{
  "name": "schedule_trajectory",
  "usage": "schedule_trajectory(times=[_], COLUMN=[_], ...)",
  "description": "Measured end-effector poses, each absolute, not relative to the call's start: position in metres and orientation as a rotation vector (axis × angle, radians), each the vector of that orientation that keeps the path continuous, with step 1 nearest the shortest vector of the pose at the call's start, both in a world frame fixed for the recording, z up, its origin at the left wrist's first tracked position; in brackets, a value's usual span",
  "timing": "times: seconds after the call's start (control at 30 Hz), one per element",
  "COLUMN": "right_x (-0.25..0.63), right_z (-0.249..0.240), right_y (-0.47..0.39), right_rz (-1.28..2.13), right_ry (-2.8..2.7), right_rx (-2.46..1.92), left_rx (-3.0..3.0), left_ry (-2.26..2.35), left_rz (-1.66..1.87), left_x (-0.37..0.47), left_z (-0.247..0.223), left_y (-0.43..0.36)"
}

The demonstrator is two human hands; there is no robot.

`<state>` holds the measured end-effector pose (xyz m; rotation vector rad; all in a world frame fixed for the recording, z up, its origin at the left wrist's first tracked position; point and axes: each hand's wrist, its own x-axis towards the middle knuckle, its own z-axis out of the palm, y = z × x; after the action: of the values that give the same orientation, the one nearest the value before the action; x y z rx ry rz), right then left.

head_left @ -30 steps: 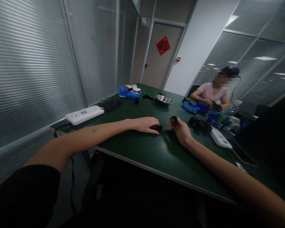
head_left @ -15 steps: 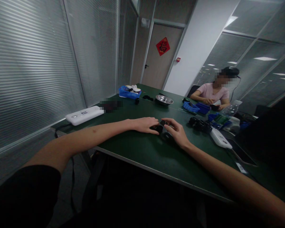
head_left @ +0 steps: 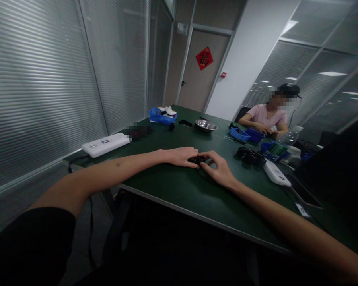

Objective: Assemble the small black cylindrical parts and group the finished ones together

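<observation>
My left hand (head_left: 183, 156) rests low over the green table (head_left: 167, 182), its thumb and fingers closed around a small black part (head_left: 199, 159). Coming in from the right, my right hand (head_left: 218, 168) has its thumb and fingertips curled onto the right end of the same black part. The part looks dark and rounded, and the fingers cover much of it. Whether it is one piece or two pressed together, I cannot tell.
Beyond my hands stand a steel bowl (head_left: 206, 126) and a blue basket (head_left: 163, 116). Several black parts (head_left: 250, 155), a bottle (head_left: 280, 147) and a white power bank (head_left: 277, 173) lie to the right. Another white device (head_left: 106, 145) is left. A person (head_left: 265, 117) sits across.
My right hand has moved slightly left with a small black piece, bringing its fingertips onto the black part in my left hand. My left hand has hardly moved.
</observation>
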<state>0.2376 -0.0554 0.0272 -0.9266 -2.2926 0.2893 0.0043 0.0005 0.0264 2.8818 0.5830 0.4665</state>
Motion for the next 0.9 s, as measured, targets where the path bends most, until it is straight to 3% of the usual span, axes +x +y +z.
schedule_trajectory(times=[0.6, 0.9], right_x=[0.248, 0.302], right_z=[0.03, 0.034], right_y=[-0.044, 0.011], right_rz=[-0.092, -0.522], right_ry=[-2.504, -2.416], right_rx=[-0.786, -1.27], left_rx=[2.883, 2.902], left_ry=[0.636, 0.682], left_rz=[0.436, 0.393], left_x=[0.004, 0.0], left_z=[0.03, 0.031], left_y=[-0.004, -0.005])
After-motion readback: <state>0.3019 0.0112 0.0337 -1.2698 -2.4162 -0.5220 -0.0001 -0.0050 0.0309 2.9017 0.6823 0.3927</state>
